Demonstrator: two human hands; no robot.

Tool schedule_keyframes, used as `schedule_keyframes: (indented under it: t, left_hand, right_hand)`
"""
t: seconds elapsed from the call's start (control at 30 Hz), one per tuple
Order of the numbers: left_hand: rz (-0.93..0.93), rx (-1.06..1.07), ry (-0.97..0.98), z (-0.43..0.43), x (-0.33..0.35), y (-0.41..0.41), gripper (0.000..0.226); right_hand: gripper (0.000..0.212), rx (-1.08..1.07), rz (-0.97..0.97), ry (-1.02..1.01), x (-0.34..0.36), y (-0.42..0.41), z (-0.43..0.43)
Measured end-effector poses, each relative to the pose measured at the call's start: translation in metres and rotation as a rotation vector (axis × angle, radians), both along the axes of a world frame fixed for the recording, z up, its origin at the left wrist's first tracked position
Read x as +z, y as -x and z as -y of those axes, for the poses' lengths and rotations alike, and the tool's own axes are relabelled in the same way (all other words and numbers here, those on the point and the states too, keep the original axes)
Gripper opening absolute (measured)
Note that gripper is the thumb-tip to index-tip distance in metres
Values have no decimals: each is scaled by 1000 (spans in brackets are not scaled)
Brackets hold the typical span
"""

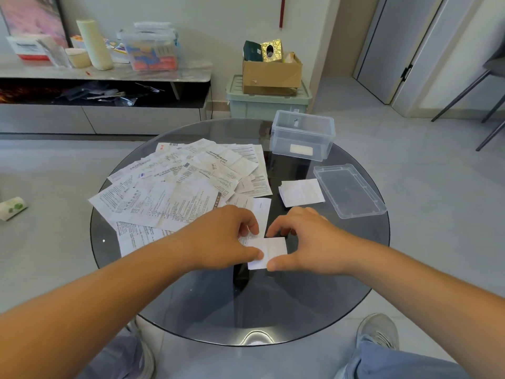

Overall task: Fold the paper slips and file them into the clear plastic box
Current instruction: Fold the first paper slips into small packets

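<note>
Evidently the folding step is going on: right of the loose pile of unfolded slips (177, 187) covering the left half of the worktop (191, 296), the left hand (221, 239) is pinching one side of a small folded slip (273, 248) near the middle, and the right hand (308, 239) is pinching its other side, fingers curled on the paper. Next, I judge, the crease is needing a firm press before the slip is going to the folded stack (302, 192) or into the clear plastic box (302, 135), which is standing open toward the far right edge, its lid (348, 190) lying beside it.
</note>
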State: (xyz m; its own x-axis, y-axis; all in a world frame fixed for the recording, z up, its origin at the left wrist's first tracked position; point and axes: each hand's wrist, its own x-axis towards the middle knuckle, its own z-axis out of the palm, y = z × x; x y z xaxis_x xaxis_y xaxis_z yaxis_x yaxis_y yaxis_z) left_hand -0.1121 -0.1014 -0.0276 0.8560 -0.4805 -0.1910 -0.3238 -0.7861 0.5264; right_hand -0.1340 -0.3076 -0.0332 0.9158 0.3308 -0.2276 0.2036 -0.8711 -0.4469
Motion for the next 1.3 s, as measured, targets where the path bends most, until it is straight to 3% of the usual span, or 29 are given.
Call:
schedule_keyframes:
  t: [0.1,0.2,0.4,0.57,0.73,1.1,1.3]
  left_hand:
    - [13,1,-12,0,-2,-1,36]
    - [13,6,14,1,-2,-1,30]
    - [51,47,161,16,9,-12,4]
    - [36,145,300,46,19,-49,9]
    - [183,128,179,66,11,-76,4]
    - [191,-5,14,73,-13,-87,43]
    - [326,-34,-107,77,-20,-88,48]
  right_hand:
    - [39,22,21,13,-1,1,-5]
    - [33,-17,0,-99,-5,1,-3]
    - [19,-120,3,-274,8,-13,17]
    - [3,-274,128,-354,27,-49,52]
    - [5,-278,167,-237,21,-86,66]
    - [12,-188,223,-4,-7,-104,61]
    - [24,-188,250,4,-7,-100,63]
